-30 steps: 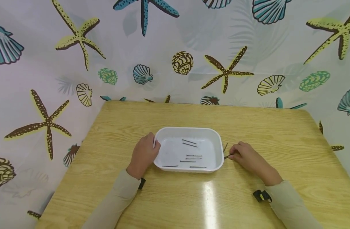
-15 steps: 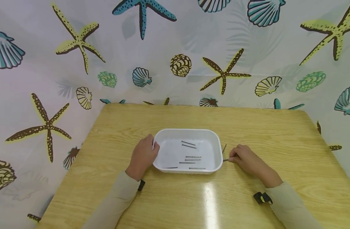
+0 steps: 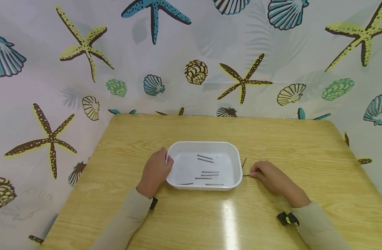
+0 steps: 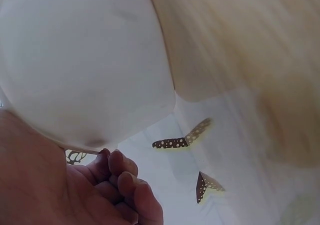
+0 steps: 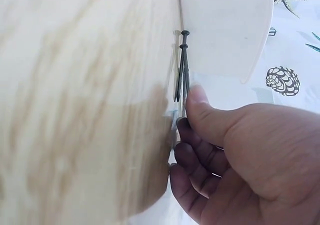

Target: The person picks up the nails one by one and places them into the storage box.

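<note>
A white plastic tray (image 3: pixel 181 166) stands on the table, several nails (image 3: pixel 210 172) lying loose on its floor. My left hand (image 3: pixel 155 171) grips the tray's left end, thumb over the rim and fingers outside. In the left wrist view the tray's outer wall (image 4: pixel 90 60) fills the upper left, above curled fingers. Beside the tray's right end, my right hand (image 3: pixel 270 177) pinches a nail (image 5: pixel 186 72) between thumb and forefinger, its head pointing toward the tray. A second nail (image 3: pixel 244 162) lies slanted right by the tray wall, crossing the pinched one in the right wrist view.
The wood-grain table (image 3: pixel 140 132) extends around the tray on all sides. Behind it and at its left hangs a pale cloth (image 3: pixel 175 93) printed with starfish and shells. A black strap (image 3: pixel 287 218) shows at the right sleeve.
The pinched nail has turned from a slant to nearly in line with the tray's long side. My right hand has shifted slightly nearer me. My left hand keeps its grip on the tray.
</note>
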{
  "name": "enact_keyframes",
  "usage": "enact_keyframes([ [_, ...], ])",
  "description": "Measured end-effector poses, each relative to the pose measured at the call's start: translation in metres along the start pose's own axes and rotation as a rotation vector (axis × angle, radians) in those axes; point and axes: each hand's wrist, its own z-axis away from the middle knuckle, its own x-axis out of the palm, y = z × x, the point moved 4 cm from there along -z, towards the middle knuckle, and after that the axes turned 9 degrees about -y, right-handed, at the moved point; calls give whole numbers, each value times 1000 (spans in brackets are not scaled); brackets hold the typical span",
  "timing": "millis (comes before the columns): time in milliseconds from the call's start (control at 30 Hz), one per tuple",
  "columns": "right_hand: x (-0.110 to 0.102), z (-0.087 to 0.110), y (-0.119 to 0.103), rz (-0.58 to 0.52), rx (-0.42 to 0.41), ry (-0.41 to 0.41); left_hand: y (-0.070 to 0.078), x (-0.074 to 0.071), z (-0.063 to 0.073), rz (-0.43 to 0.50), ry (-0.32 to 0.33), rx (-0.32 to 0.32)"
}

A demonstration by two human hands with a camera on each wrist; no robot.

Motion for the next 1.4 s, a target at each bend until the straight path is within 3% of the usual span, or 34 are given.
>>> enact_keyframes([
  [367,-6,-1,0,-8,-1,-29,3,-3,-5,-10,7,1],
  [633,-13,0,-2,-1,-5,14,2,-4,-9,-9,27,6],
  [967,-18,6,0,-32,65,141,-2,1,-1,10,48,34],
  [1267,-32,2,-20,-3,71,317,-1,1,3,16,34,17],
  [1400,-40,-2,-34,-35,52,342,0,1,2,20,31,7],
])
